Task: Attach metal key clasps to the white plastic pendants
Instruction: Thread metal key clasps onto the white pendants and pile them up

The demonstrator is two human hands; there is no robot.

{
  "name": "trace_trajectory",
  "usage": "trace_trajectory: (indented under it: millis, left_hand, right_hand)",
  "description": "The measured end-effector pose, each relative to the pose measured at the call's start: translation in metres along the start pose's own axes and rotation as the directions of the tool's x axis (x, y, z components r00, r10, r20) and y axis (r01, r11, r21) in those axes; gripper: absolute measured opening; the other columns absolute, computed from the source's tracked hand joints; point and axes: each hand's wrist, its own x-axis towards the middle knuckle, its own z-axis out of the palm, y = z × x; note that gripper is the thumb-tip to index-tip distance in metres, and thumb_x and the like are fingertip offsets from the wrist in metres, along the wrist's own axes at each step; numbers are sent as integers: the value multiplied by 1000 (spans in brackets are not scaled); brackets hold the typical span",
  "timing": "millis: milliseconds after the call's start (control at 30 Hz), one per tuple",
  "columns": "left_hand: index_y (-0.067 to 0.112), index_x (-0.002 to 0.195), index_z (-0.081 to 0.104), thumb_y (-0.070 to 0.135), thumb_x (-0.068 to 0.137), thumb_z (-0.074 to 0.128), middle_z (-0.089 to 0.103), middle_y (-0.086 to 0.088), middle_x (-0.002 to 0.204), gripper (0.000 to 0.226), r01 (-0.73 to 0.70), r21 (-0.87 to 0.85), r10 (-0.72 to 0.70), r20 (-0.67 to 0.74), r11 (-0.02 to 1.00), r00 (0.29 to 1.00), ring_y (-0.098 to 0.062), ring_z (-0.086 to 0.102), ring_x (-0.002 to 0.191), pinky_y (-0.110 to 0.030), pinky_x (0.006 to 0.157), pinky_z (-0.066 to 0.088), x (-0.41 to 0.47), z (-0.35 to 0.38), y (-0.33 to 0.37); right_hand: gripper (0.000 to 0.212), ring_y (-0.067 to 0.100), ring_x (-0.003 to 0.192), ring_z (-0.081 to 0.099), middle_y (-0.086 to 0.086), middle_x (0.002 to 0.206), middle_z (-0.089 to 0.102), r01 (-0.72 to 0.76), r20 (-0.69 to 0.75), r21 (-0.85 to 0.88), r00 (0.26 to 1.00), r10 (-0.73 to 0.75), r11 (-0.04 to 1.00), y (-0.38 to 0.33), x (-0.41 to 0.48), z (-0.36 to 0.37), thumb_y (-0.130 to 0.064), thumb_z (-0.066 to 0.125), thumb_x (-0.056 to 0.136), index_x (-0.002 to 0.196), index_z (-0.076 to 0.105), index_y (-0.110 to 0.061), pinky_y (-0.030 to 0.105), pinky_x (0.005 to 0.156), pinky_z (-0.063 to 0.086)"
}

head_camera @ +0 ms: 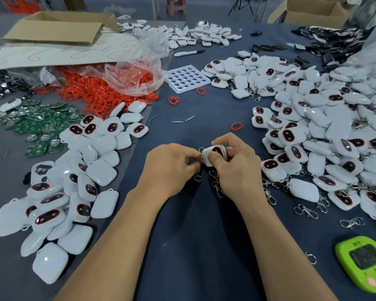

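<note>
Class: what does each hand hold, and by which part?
The right hand grips a white pendant around its body, thumb on its front. The left hand pinches a metal clasp by its ring, at the pendant's corner.

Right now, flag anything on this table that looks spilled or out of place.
The orange loops lie spilled out of the clear plastic bag at upper left in a loose heap, and a few strays lie alone on the dark cloth. Thin green strips are scattered mid-table too.
</note>
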Motion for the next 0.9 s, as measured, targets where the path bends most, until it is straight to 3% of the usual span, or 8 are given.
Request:
trace_trajectory:
  millis: [167,367,467,567,633,733,900]
  left_hand:
    - [39,94,77,33,91,64,54,8,60,14,-10,53,11,-6,999,1000,-16,56,66,-33,64,51,-1,1,1]
    - [36,87,77,38,90,66,59,6,61,11,-5,88,13,-86,996,996,-17,57,63,-35,61,52,-3,6,2]
    - [38,85,78,38,88,69,57,9,56,9,1,57,5,-108,998,994,-15,56,60,-29,56,46,-4,7,2]
    - [41,82,76,34,81,73,59,13,56,8,10,-85,-22,-143,996,989,-10,56,58,-24,51,40,-4,7,0]
    - [43,83,76,30,77,74,59,11,55,15,-10,-275,-40,-176,962,984,-7,52,51,-18,49,40,-4,7,-4]
    - [46,89,79,30,80,77,54,9,51,19,-25,-522,-43,-118,853,992,-5,43,48,-15,50,36,-2,5,-8]
    - [33,89,81,29,82,79,68,9,63,8,-8,-700,-10,-22,714,1000,-6,53,54,-17,57,43,2,2,-10]
  right_hand:
    - [12,8,62,55,-13,73,66,19,21,-54,1000,-18,998,-3,-1,-1,-26,73,93,89,63,-30,13,53,40]
    - [14,6,46,49,-13,61,65,-3,56,23,998,1,1000,-3,-1,-4,-22,75,92,86,65,-29,12,45,36]
    - [15,7,44,47,-10,60,67,-11,80,50,997,7,999,-1,-1,-5,-23,75,91,86,65,-33,17,44,37]
    - [13,14,46,50,-3,59,67,-41,98,132,995,28,990,-1,-2,-6,-22,72,89,88,66,-34,28,45,42]
    - [14,18,46,50,1,58,65,-94,94,301,993,69,949,-2,-1,-8,-14,69,87,88,68,-28,26,44,41]
    - [16,18,43,48,7,59,63,-186,131,514,982,137,838,-3,1,-14,1,64,94,95,69,-14,23,40,35]
    - [15,19,43,48,11,68,65,-309,234,655,951,204,689,-10,-3,-17,3,61,98,96,67,-10,22,39,33]
